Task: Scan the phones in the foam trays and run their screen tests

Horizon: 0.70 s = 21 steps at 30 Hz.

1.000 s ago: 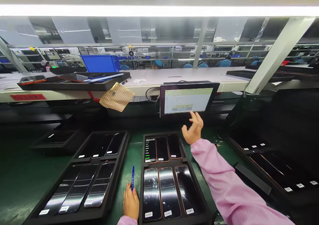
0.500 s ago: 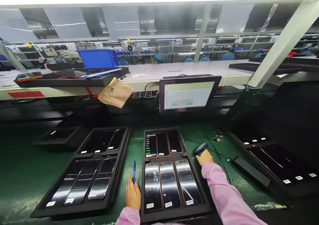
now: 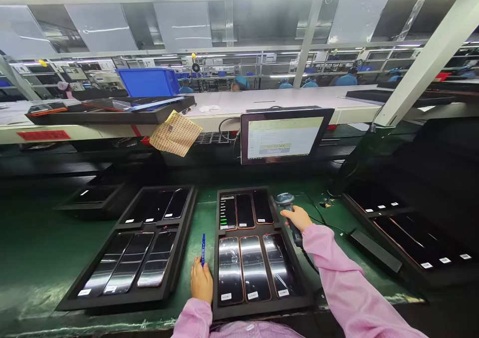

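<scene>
My right hand (image 3: 299, 219) is wrapped round the grip of a dark handheld barcode scanner (image 3: 285, 199), beside the right edge of the middle tray. Closed on a blue marker pen (image 3: 203, 248), my left hand (image 3: 201, 281) rests at that tray's left edge, the pen pointing away from me. The black foam tray (image 3: 232, 310) between my hands carries two rows of smartphones, such as this near one (image 3: 256, 268), each with a small white label. One phone at the back left (image 3: 228, 212) is lit with a text list; the others have dark screens.
Another phone tray (image 3: 123, 305) lies to the left, and a further one (image 3: 407, 230) to the right. A black bar-shaped object (image 3: 376, 251) and the scanner's cable lie on the green bench. A monitor (image 3: 286, 136) showing "Ready" hangs below the shelf, near a patterned yellow sheet (image 3: 176, 134).
My right hand has lifted the scanner and drawn it left and upright, closer to the middle tray. The left hand stays by the tray with the pen. The view has shifted slightly.
</scene>
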Each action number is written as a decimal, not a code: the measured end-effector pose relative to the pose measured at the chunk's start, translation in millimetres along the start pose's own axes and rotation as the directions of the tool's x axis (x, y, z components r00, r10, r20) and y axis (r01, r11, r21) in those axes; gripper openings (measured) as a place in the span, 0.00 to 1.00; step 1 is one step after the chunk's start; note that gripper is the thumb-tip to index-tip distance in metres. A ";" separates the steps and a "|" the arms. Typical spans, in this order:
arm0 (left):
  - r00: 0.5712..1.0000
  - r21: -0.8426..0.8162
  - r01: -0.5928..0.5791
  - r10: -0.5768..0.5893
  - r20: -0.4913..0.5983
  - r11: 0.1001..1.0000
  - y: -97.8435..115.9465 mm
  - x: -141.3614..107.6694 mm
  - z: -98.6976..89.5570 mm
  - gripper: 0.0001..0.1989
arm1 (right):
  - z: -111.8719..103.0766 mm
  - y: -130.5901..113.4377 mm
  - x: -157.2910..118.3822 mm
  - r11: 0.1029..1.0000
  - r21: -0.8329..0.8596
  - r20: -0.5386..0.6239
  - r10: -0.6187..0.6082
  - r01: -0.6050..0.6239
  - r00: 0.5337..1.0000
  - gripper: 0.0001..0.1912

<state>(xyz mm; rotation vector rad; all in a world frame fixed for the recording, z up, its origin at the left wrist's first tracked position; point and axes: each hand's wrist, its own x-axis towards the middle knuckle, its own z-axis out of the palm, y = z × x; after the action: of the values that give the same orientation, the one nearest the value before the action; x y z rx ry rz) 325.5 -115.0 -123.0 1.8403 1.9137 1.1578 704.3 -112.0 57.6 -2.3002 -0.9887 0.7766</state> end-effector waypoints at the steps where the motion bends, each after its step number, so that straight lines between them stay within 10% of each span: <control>1: 1.000 -0.001 0.000 0.000 0.001 1.000 0.2 -0.1 -0.2 0.18 | 0.2 -0.1 0.0 1.000 -0.031 -0.031 0.003 -0.004 1.000 0.12; 9: 1.000 -0.034 0.006 -0.006 -0.017 0.999 1.8 0.3 0.6 0.17 | 11.6 21.2 -17.3 0.974 -0.187 -0.244 0.076 -0.124 0.967 0.22; 14: 1.000 -0.024 0.014 -0.014 -0.012 1.000 -2.8 -0.3 2.2 0.18 | -0.3 -44.8 -24.3 0.964 -0.234 -0.397 -0.212 0.125 0.893 0.40; 15: 1.000 -0.020 0.015 -0.015 -0.010 1.000 -4.0 -0.3 2.6 0.18 | -6.7 -64.4 -24.4 0.939 -0.257 -0.432 -0.322 0.228 0.842 0.38; 18: 1.000 -0.012 0.013 -0.013 -0.012 1.000 -6.7 0.4 3.7 0.19 | -28.4 -119.5 -23.6 0.713 -0.392 -0.644 -0.664 0.581 0.380 0.27; 21: 1.000 -0.015 0.007 -0.008 -0.022 1.000 -7.9 1.5 4.8 0.20 | -44.3 -155.1 -20.8 0.664 -0.503 -0.659 -0.709 0.554 0.251 0.23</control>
<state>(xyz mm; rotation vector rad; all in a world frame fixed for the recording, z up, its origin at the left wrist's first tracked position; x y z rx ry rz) 322.7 -111.0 -131.0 1.8187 1.9174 1.1917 649.2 -44.6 195.0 -1.6948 -1.3376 -0.7553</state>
